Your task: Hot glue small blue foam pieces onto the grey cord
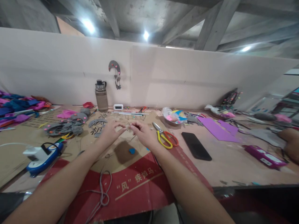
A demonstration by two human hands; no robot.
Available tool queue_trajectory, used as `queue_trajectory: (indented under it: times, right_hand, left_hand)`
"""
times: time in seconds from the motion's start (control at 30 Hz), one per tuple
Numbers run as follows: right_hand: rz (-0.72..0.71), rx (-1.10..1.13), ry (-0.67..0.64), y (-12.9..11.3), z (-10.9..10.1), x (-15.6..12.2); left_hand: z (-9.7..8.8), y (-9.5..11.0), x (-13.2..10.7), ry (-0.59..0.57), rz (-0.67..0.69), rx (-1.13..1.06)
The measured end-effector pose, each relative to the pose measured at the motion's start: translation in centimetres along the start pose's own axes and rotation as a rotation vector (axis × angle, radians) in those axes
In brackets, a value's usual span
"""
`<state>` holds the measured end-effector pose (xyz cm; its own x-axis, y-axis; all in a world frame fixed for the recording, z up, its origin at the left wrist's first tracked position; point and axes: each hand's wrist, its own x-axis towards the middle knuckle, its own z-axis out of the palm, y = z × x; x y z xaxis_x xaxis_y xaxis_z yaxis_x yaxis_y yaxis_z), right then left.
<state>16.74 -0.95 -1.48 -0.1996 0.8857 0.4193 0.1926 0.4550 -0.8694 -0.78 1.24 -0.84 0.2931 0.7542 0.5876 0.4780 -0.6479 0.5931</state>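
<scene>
My left hand [109, 132] and my right hand [143, 133] meet above the cardboard-covered table [130, 183], fingertips pinched together on something small and pale that I cannot make out. A small blue piece [132, 151] lies on the cardboard just below them. Two pairs of scissors, one yellow-handled [162, 138] and one red-handled [171, 138], rest right of my right hand. Grey cord [102, 189] loops across the cardboard near my left forearm.
A black phone [196, 150] lies to the right, purple foam sheets [216, 129] beyond it. Grey felt pieces [66, 126] and a glue gun [43, 155] sit left. A water bottle [101, 95] stands by the white wall. Another person's arm [291, 144] shows far right.
</scene>
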Motion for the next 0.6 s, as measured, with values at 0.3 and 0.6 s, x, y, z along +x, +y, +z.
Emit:
queue_trajectory:
  times: [0.3, 0.6]
  right_hand:
    - [0.035, -0.243, 0.074, 1.3, -0.3, 0.3]
    - [-0.011, -0.215, 0.046, 1.0, 0.7, -0.1]
  left_hand:
    - [1.2, 0.8, -1.6, -0.823, 0.199, 0.000]
    - [2.4, -0.7, -2.0, -0.797, 0.256, 0.076]
